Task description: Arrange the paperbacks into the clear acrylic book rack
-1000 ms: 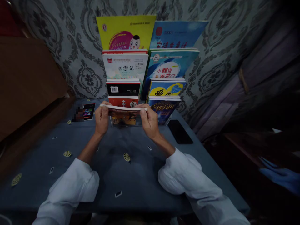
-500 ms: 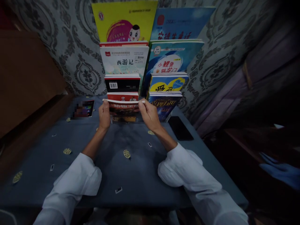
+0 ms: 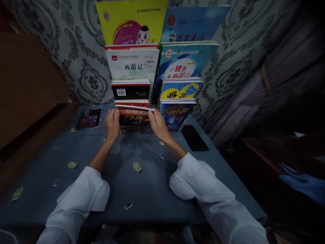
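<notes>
A thin book [image 3: 134, 121] with a dark cover, an animal's face and a red title band stands nearly upright at the front of the left column of books. My left hand [image 3: 112, 124] pinches its left edge near the top. At the upper right corner, my right hand [image 3: 157, 124] holds it with the thumb on top. Just behind it show a red book [image 3: 132, 103] and a black-backed book with a barcode [image 3: 134, 91]. To the right of my right hand stands a dark blue book [image 3: 176, 113] with gold lettering.
Taller books rise in steps behind, including a white book [image 3: 132, 64], a yellow-green book [image 3: 132, 13] and a teal book [image 3: 188, 57]. A black phone-like slab [image 3: 195, 138] lies right on the blue tablecloth [image 3: 149, 189]. A small dark card or booklet [image 3: 95, 118], partly blurred, lies left.
The thin book has tipped more upright and settled lower, so its animal cover now shows. Both hands have kept hold of it. The whole view has shifted slightly.
</notes>
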A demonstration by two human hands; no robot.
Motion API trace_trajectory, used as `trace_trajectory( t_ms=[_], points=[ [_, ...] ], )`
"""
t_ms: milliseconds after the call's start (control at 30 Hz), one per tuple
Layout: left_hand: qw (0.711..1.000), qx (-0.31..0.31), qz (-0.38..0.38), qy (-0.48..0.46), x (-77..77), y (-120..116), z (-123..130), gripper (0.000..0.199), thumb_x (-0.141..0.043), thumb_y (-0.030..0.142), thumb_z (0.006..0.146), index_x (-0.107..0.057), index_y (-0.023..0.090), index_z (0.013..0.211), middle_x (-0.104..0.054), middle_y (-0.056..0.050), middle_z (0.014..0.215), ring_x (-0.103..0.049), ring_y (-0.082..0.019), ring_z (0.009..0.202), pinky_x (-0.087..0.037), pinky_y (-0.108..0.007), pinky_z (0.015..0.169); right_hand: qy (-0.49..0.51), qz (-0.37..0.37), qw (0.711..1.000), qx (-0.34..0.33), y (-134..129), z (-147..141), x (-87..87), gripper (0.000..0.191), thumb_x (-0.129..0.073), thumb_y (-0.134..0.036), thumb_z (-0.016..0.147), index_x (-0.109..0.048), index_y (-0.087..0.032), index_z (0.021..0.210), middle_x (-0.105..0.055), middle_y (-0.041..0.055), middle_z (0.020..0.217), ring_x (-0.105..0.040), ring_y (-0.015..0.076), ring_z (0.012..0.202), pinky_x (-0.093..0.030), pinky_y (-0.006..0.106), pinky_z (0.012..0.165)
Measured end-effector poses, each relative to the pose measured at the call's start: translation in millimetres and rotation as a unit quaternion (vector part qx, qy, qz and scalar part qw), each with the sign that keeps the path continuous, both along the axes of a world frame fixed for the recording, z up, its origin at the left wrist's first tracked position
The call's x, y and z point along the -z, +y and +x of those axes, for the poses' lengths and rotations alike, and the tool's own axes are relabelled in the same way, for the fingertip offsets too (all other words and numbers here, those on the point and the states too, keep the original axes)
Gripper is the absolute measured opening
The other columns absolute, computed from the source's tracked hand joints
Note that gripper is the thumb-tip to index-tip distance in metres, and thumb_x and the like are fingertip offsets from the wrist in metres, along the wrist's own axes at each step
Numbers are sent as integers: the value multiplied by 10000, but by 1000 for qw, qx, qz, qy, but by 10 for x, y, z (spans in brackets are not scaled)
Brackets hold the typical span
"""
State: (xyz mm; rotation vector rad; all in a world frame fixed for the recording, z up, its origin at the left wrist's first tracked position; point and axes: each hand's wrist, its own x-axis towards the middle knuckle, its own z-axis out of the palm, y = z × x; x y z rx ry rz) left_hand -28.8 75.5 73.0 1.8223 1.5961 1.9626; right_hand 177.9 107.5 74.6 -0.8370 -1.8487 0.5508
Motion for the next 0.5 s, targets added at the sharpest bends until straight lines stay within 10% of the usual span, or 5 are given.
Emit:
trace_trajectory(
  t_ms=[500],
  points=[
    [997,-63,-29,23,101,33,-113,272,-499,429,963,-600,194,1054,-606,-36,935,-578,-189,892,-449,-312,857,-60,69,993,69,5,-84,254,450,-351,-251,964,-388,-130,1396,-543,215,1303,-518,308,1251,-448,517,1059]
  ],
)
